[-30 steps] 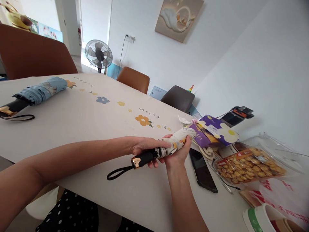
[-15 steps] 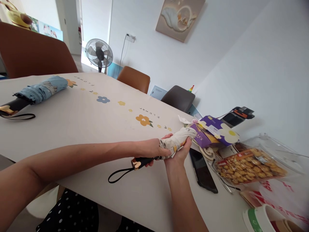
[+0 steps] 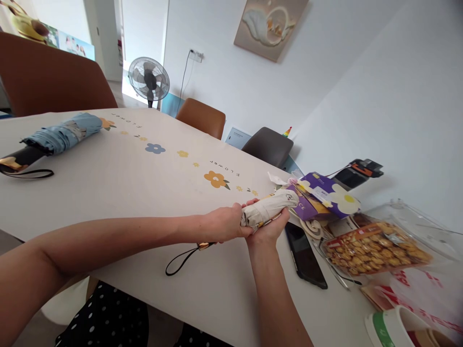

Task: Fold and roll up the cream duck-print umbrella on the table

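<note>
A folded cream umbrella point(image 3: 269, 208) lies across both my hands above the table point(image 3: 126, 178). My left hand point(image 3: 224, 224) is wrapped round its handle end, hiding the black handle; only the gold cap and black wrist strap point(image 3: 181, 260) stick out. My right hand point(image 3: 269, 230) grips the canopy from beneath, fingers closed round the fabric. The umbrella's tip points toward a purple packet point(image 3: 325, 195).
A second folded blue umbrella point(image 3: 60, 137) lies at the far left of the table. A black phone point(image 3: 306, 255), a bag of snacks point(image 3: 376, 248) in a clear tray and a white-green cup point(image 3: 394, 327) sit to the right. Chairs and a fan stand behind.
My left hand has slid up the umbrella over the black handle toward the canopy, covering it. The umbrella rolled so its plain cream side shows. The right hand stays beneath it.
</note>
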Demonstrator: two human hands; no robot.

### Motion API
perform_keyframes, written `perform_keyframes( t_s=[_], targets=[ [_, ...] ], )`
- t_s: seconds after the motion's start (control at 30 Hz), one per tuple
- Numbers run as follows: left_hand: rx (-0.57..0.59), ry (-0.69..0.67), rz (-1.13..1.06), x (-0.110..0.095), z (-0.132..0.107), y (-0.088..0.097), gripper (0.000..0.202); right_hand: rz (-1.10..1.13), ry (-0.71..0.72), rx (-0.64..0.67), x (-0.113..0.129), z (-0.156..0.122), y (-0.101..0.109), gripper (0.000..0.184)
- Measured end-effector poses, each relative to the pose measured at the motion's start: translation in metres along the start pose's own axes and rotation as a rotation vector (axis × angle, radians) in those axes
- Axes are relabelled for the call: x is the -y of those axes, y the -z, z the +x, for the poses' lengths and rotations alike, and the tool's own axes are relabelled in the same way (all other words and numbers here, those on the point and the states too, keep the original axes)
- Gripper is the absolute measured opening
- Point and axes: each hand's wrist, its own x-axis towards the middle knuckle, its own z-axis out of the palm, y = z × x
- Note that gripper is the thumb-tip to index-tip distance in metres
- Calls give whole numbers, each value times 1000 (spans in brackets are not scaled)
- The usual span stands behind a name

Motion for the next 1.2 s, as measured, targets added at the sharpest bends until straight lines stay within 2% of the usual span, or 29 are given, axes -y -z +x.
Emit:
perform_keyframes(
  t_s=[0.13,0.2,0.43,0.53,0.7,0.8,0.9,1.03,1.1,1.2],
  targets=[
    [-154,-87,48,3,0,-4,56,39,-20,-44,-2,1,0,37],
    [-193,-95,92,4,2,-6,58,35,-23,-53,-2,2,1,37],
    [-184,-71,343,-2,4,-7,45,41,-72,-71,-3,4,1,35],
    [-176,-85,343,-1,4,-7,43,39,-78,-77,-2,3,0,35],
    [-87,-140,152,7,4,-1,46,21,-40,-69,2,5,-1,35],
    [99,-81,-99,8,6,6,53,52,-51,-22,5,6,-1,36],
    [297,-40,-420,6,9,11,50,102,-87,3,7,5,-1,34],
    [438,-35,-724,5,13,12,43,68,-152,7,9,1,-3,35],
    [445,-2,-756,6,13,11,44,90,-146,6,9,-1,-5,33],
    [368,29,-688,9,15,7,44,152,-137,-11,9,0,-6,28]
  ],
)
